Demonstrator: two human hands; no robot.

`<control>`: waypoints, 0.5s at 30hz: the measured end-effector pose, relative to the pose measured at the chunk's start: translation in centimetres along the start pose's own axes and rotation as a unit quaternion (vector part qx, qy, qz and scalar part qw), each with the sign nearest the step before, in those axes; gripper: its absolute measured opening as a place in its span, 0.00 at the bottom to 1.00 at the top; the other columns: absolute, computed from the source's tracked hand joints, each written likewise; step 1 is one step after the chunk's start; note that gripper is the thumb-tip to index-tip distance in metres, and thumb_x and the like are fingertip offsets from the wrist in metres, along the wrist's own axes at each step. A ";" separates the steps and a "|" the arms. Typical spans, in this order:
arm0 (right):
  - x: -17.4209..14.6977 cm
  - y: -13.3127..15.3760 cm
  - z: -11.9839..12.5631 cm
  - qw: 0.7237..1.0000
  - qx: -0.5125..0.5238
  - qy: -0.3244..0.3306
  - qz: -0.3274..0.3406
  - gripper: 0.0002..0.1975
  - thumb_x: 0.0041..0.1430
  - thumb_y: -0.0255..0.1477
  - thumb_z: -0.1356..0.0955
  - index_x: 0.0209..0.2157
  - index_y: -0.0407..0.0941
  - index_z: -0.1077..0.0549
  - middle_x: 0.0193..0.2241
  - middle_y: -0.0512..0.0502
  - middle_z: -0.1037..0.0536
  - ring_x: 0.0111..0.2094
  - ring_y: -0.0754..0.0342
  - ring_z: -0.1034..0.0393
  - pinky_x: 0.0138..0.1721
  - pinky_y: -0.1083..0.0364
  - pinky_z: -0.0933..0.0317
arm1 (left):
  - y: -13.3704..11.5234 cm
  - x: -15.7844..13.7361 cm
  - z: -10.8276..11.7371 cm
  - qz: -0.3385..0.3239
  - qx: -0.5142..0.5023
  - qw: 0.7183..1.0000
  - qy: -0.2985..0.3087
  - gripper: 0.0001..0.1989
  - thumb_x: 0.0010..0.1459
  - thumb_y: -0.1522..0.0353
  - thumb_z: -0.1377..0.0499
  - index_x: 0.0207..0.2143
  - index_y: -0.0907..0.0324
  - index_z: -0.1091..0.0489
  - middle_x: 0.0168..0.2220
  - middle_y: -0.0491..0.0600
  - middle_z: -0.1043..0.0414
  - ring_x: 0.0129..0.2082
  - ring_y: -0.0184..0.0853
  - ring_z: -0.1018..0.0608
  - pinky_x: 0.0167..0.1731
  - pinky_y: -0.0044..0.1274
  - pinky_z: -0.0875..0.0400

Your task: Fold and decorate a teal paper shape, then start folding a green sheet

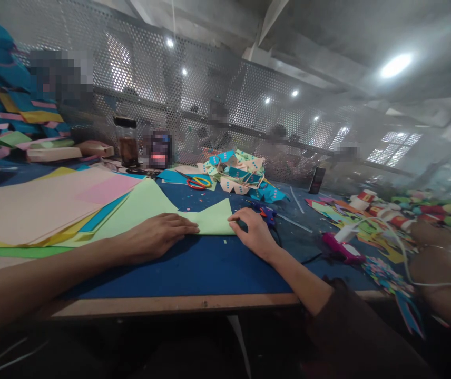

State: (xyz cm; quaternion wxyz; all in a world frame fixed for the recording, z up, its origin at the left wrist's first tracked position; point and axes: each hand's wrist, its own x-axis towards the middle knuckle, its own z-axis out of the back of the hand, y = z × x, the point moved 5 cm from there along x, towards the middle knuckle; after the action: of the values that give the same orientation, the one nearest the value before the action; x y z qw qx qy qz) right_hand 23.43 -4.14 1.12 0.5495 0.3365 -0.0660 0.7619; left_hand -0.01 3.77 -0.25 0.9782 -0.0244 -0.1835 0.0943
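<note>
My left hand [168, 231] lies palm down with its fingers stretched over a light green paper sheet [212, 218], pressing it against the blue table. This sheet has a pointed, folded or cut shape and its lower edge is straight. At the sheet's right end, my right hand [254, 231] is closed in a pinch around a dark, pen-like thing [242, 225], mostly hidden by the fingers. Just beyond that hand lies a dark blue glue gun [264, 210]. Scissors [197, 182] with red and yellow handles rest behind the green sheet.
Stacked coloured paper [43, 205] covers the left side. Decorated paper cutouts [239, 173] pile up at the back, near a phone [159, 150] and a jar [126, 142]. Rightward are a magenta device [342, 248], a white cable [403, 250] and another person's arm [434, 263].
</note>
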 end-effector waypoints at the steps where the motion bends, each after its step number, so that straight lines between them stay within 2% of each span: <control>1: 0.0 0.1 0.0 1.000 0.000 0.002 0.008 0.06 0.67 0.28 0.33 0.41 0.46 0.24 0.42 0.44 0.21 0.48 0.48 0.29 0.49 0.50 0.41 | 0.0 0.0 0.0 0.000 0.000 1.000 0.000 0.19 0.71 0.69 0.50 0.60 0.49 0.31 0.58 0.47 0.25 0.57 0.39 0.25 0.58 0.35 0.34; 5: -0.1 1.1 -0.3 0.998 -0.011 0.040 0.053 0.07 0.67 0.28 0.34 0.43 0.47 0.24 0.44 0.44 0.21 0.49 0.48 0.30 0.50 0.50 0.42 | -0.1 0.0 0.0 -0.001 0.006 1.000 0.005 0.19 0.71 0.68 0.51 0.60 0.50 0.31 0.58 0.47 0.26 0.57 0.40 0.25 0.58 0.36 0.33; 8: 0.0 0.9 -0.4 0.998 -0.001 0.041 0.037 0.06 0.67 0.28 0.33 0.41 0.47 0.23 0.43 0.44 0.22 0.48 0.48 0.30 0.50 0.50 0.41 | -0.1 0.0 -0.1 -0.004 0.008 1.000 0.004 0.19 0.71 0.68 0.51 0.60 0.49 0.31 0.58 0.47 0.26 0.57 0.40 0.25 0.58 0.36 0.33; 11: 0.2 -0.4 0.0 0.998 0.042 0.002 -0.038 0.05 0.65 0.29 0.33 0.38 0.46 0.24 0.40 0.44 0.22 0.46 0.48 0.29 0.50 0.50 0.39 | 0.0 -0.1 -0.1 -0.006 0.012 1.000 0.008 0.19 0.71 0.69 0.51 0.61 0.49 0.32 0.59 0.46 0.26 0.58 0.39 0.26 0.59 0.35 0.34; 15: 0.1 -2.7 0.3 0.984 0.082 -0.037 -0.156 0.08 0.65 0.31 0.36 0.35 0.45 0.26 0.38 0.43 0.22 0.41 0.49 0.28 0.47 0.50 0.37 | 0.0 -0.1 -0.1 -0.003 0.015 1.000 0.014 0.19 0.72 0.69 0.52 0.60 0.50 0.32 0.59 0.46 0.27 0.58 0.39 0.26 0.59 0.34 0.35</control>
State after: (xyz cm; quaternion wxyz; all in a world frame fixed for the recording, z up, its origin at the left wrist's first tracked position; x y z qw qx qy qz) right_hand 25.94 -3.16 0.69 0.6297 0.4147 0.0294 0.6562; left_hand -0.09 3.79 -0.39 0.9811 -0.0104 -0.1685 0.0942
